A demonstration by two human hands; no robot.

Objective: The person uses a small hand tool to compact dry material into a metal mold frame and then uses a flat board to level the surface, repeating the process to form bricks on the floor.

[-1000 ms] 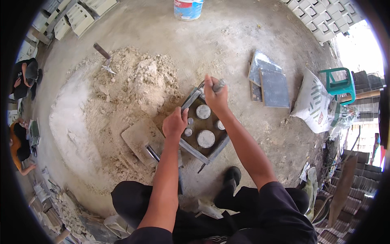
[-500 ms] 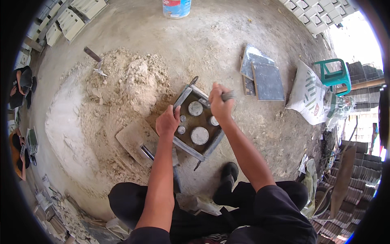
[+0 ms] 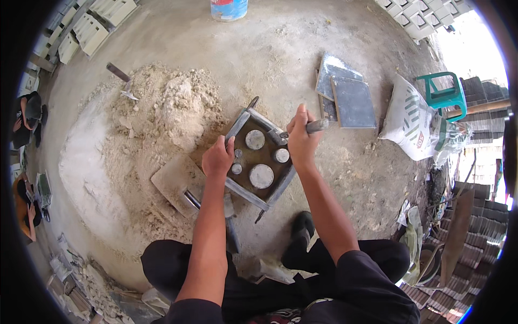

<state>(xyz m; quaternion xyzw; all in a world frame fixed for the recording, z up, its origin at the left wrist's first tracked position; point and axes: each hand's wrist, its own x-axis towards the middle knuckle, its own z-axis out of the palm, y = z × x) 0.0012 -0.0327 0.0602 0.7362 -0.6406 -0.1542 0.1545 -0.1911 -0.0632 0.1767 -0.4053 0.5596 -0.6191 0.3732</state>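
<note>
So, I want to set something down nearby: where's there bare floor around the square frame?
Gritty but bare floor lies between the blue bucket and the square frame, and right of the right forearm, below the dark panels and white sack. Left of the frame is crowded: sandy pile, dusty board.

Bare hands: two, one left hand [image 3: 217,157], one right hand [image 3: 304,135]. Square grey metal-looking frame [image 3: 247,194]: one. Round pale-grey discs [image 3: 261,176]: five, three larger, two small. Grey cylindrical-handled tool [image 3: 318,126]: one. Flat dark-grey rectangular panels [image 3: 353,102]: at least three. Brown-handled hammer [image 3: 118,72]: one. Green plastic stool [image 3: 452,101]: one. Blue-and-red bucket [image 3: 229,12]: one. Other people [image 3: 29,121]: two.
</note>
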